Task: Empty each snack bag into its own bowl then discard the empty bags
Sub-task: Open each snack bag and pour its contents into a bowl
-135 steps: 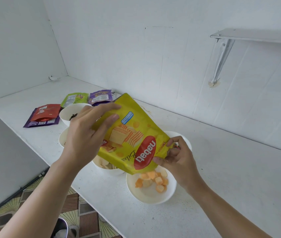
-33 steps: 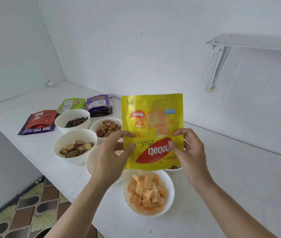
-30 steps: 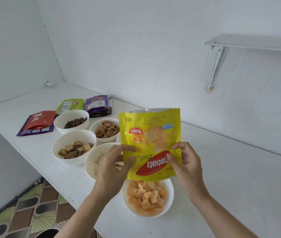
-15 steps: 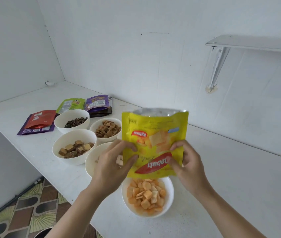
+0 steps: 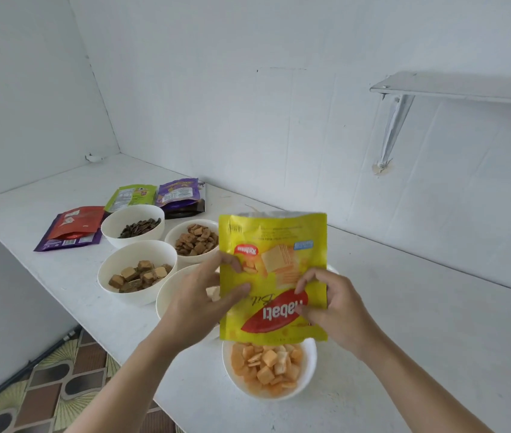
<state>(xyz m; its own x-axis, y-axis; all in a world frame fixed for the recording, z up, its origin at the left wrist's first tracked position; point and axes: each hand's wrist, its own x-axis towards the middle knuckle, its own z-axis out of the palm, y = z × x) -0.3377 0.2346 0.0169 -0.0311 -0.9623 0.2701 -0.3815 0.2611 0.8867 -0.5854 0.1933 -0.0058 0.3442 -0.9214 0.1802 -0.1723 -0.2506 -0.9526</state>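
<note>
I hold a yellow snack bag (image 5: pixel 274 245) upside down, its mouth just above a white bowl (image 5: pixel 309 375) full of orange wafer cubes. My left hand (image 5: pixel 199 303) pinches the bag's left edge and my right hand (image 5: pixel 334 307) pinches its right side. To the left stand more white bowls: one with dark seeds (image 5: pixel 132 225), one with brown pieces (image 5: pixel 196 239), one with chocolate wafer squares (image 5: pixel 137 271), and one (image 5: pixel 170 296) partly hidden behind my left hand. Another bowl's rim peeks out behind the bag on the right.
Flat bags lie at the back left of the white counter (image 5: pixel 419 323): red on purple (image 5: pixel 71 228), green (image 5: pixel 131 196), purple (image 5: pixel 179 192). A metal wall shelf (image 5: pixel 454 89) hangs at the upper right. Patterned floor (image 5: pixel 45 392) shows beyond the counter's front edge.
The bag went from tilted and pouring to upright and inverted over the bowl, which filled with orange cubes. In the last second both hands lowered it and shifted their grip slightly.
</note>
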